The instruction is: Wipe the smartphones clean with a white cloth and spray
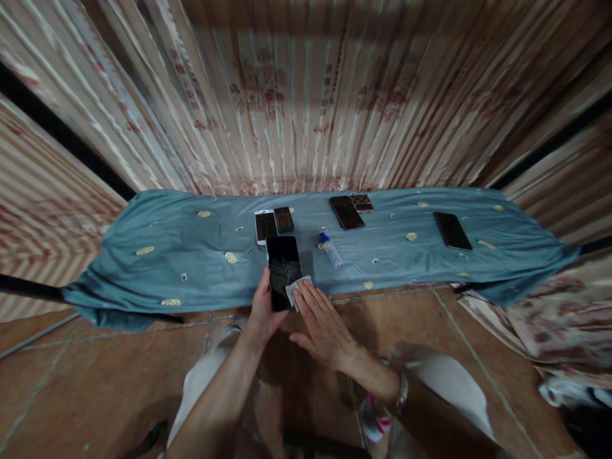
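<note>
My left hand (262, 310) is wrapped round the lower end of a black smartphone (283, 264), its dark screen facing up with a smeared patch on it. My right hand (322, 322) presses a small grey cloth (298, 290) with its fingertips against the lower right of that screen; the thumb is held apart. Just beyond the held phone lie a white smartphone (265, 224) and a smaller dark phone (284, 219) side by side. A clear spray bottle with a blue top (332, 250) lies to the right of the phone.
A blue patterned cloth (191, 255) covers the low table. Farther right on it are a black phone (347, 212), a checkered flat item (362, 203) and another dark phone (452, 231). A pleated curtain (296, 95) hangs behind. Dark poles (71, 137) flank the table.
</note>
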A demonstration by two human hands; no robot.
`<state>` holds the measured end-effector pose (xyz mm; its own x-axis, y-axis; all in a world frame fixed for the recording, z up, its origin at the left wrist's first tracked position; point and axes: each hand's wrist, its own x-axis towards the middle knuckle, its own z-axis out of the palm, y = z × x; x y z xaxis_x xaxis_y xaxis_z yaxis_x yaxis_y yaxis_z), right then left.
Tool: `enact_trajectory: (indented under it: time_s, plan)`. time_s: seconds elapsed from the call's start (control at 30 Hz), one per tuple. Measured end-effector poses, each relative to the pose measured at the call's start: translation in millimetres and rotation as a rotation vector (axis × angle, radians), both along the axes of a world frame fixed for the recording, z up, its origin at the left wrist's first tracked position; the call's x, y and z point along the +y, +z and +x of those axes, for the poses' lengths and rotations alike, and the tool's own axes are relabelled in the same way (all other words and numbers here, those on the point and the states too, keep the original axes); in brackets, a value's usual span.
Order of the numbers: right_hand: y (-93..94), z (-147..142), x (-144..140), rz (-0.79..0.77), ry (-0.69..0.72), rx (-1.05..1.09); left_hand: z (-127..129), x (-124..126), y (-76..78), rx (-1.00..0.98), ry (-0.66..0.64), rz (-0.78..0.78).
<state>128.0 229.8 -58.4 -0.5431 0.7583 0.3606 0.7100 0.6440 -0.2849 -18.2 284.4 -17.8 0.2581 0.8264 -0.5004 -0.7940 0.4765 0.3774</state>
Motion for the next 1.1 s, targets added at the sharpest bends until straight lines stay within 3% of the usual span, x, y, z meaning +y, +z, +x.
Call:
enact_trajectory:
  time_s: [0.67,0.87,1.1]
  plan:
    - [10.9,32.2,39.1,-0.055,-0.215,0.103,31.4,-29.8,1.4,0.115,-0.179,-0.132]
    - [12.2,29.1,41.2,-0.081,-0.199,0.104,40.6,-37.4,-6.7,0.123,-0.234,-0.098]
    - [12.2,21.4,43.1,-0.102,-0.152,0.133,42.8,-35.1,-16.7,0.092,-0.179,-0.031]
